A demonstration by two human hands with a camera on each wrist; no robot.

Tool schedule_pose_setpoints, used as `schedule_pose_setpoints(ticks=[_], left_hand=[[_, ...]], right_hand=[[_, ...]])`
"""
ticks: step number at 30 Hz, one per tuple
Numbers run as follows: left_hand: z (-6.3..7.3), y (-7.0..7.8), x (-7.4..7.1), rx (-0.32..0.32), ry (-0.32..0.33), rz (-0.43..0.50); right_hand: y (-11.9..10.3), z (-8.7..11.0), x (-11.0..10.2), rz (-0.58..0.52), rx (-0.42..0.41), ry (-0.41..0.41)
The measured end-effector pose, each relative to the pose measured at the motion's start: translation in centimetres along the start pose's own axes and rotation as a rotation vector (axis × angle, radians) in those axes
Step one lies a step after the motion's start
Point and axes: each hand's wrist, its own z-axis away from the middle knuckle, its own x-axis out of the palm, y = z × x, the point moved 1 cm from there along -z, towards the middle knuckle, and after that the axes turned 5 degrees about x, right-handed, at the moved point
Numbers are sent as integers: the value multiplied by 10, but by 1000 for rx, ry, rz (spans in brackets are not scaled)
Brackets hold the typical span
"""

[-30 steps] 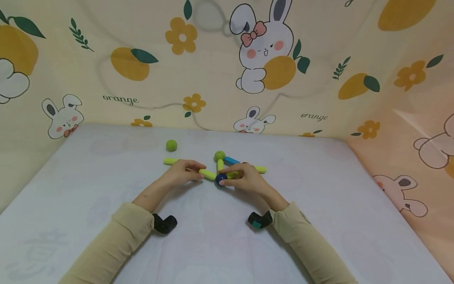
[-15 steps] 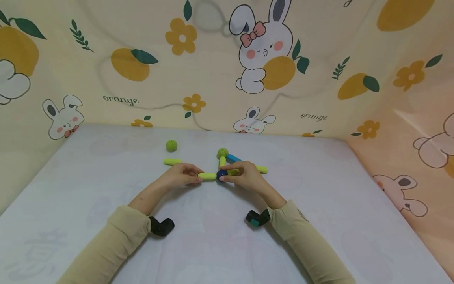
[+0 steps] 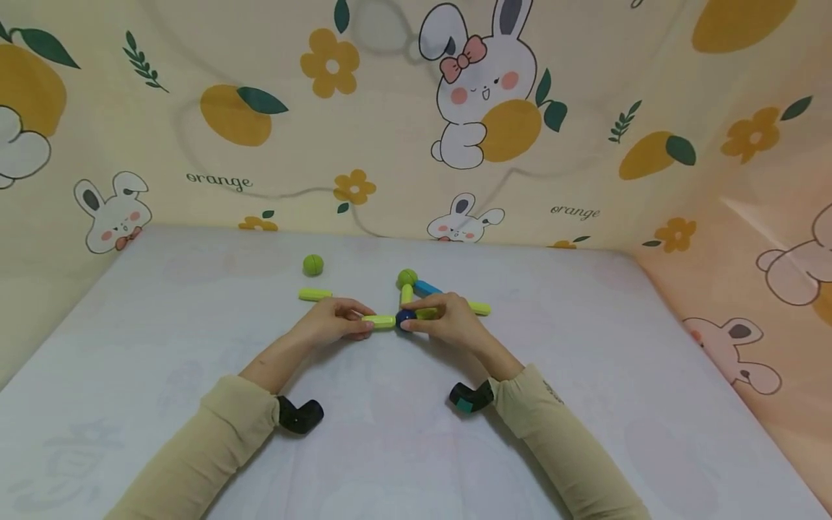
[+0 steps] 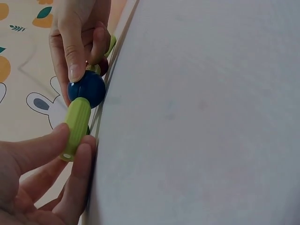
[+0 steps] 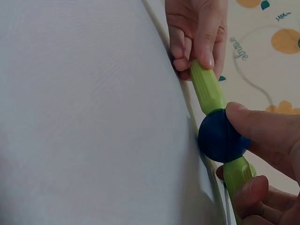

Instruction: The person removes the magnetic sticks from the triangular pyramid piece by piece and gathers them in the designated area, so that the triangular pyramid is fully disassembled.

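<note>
In the head view my left hand (image 3: pixel 334 321) pinches the free end of a lime-green toy rod (image 3: pixel 382 321) between thumb and fingers. The rod's other end meets a dark blue ball (image 3: pixel 404 319). My right hand (image 3: pixel 451 325) grips that ball, thumb and a finger on its sides; its other fingers curl at a second lime-green rod (image 5: pixel 238 172), which joins the ball opposite the first. From the ball another green rod (image 3: pixel 406 295) runs back to a green ball (image 3: pixel 407 277), where a blue rod (image 3: pixel 426 288) also joins. A dark red ball (image 4: pixel 104 66) shows partly behind my right hand.
A loose green ball (image 3: pixel 313 264) lies at the back left of the white-covered table (image 3: pixel 390 448). Near it, just behind my left hand, is a loose lime-green rod (image 3: pixel 315 294). Another green rod (image 3: pixel 479 308) sticks out beyond my right hand. A printed cloth wall (image 3: pixel 273 166) stands behind.
The left green rod has swung from slanting to nearly level, meeting the blue ball straight on. The ball and joined pieces have shifted slightly back. Both hands keep their hold.
</note>
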Motion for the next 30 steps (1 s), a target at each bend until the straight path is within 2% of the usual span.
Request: schedule_pose_setpoints(ticks=[7, 13, 22, 30], left_hand=[[-1, 1, -3, -13, -11, -47], [-2, 0, -4, -13, -23, -43], [2, -4, -6, 37, -82, -54], [8, -9, -13, 21, -48, -86]], right_hand=[[-1, -1, -1, -4, 21, -10], [-3, -2, -1, 0, 34, -21], [0, -5, -9, 16, 36, -22], [1, -5, -9, 5, 40, -41]])
